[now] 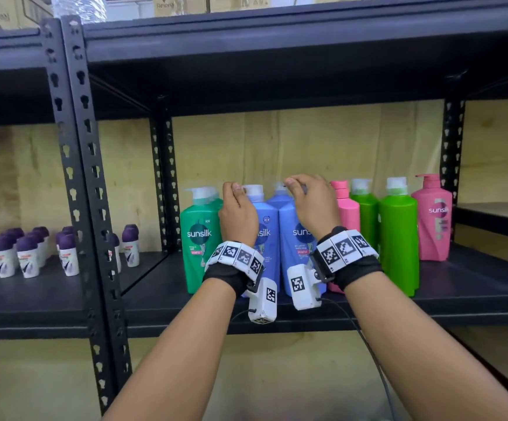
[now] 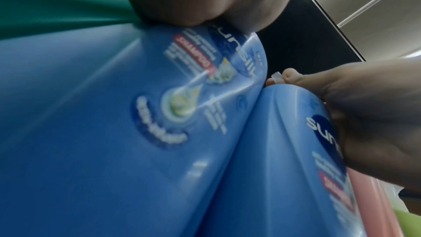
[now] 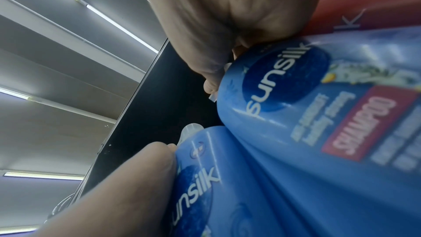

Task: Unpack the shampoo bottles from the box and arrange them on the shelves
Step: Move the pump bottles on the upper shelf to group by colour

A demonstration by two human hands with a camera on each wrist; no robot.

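Two blue Sunsilk shampoo bottles stand side by side on the black shelf (image 1: 459, 287). My left hand (image 1: 236, 197) curls over the pump top of the left blue bottle (image 1: 268, 235). My right hand (image 1: 300, 186) grips the top of the right blue bottle (image 1: 291, 247). In the left wrist view the left blue bottle (image 2: 102, 114) touches the right blue bottle (image 2: 273, 168), with the right hand (image 2: 369, 114) on it. The right wrist view shows the right blue bottle (image 3: 318, 114) beside the left blue bottle (image 3: 227, 195). No box is in view.
A teal bottle (image 1: 199, 238) stands left of the blue pair. Pink bottles (image 1: 432, 220) and green bottles (image 1: 398, 238) stand to the right. Small purple-capped bottles (image 1: 28, 253) fill the left bay. A black upright (image 1: 88, 177) divides the bays; an upper shelf (image 1: 277, 41) hangs overhead.
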